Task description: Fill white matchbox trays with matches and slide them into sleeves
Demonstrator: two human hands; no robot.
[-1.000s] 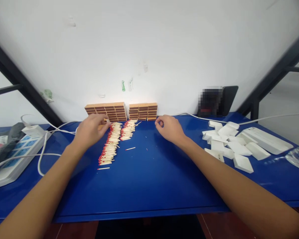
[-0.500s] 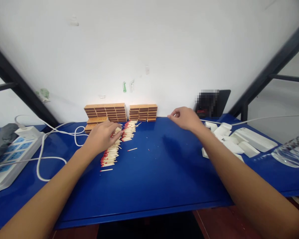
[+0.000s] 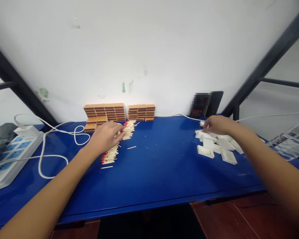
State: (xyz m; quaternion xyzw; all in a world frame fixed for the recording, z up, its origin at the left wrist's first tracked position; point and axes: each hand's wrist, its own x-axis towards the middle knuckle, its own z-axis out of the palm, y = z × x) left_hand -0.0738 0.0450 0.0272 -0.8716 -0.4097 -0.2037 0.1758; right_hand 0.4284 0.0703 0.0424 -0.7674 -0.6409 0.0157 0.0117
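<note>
- Matches [image 3: 111, 155] heaped on the desk [image 3: 159, 179], partly hidden behind the left hand [image 3: 105, 136], whose thumb and fingers stand apart.
- White trays [image 3: 208, 143] lie around the right hand [image 3: 216, 125]; cannot tell whether it grips one.

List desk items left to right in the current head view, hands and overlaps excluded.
Power strip → wider matchbox stack → narrower matchbox stack → white tray pile → clear plastic wrapping.

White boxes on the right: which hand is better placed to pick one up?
Probably the right hand: its fingertips are at the white boxes, though whether they grip one is unclear. The left hand is well away, over the loose matches.
</note>
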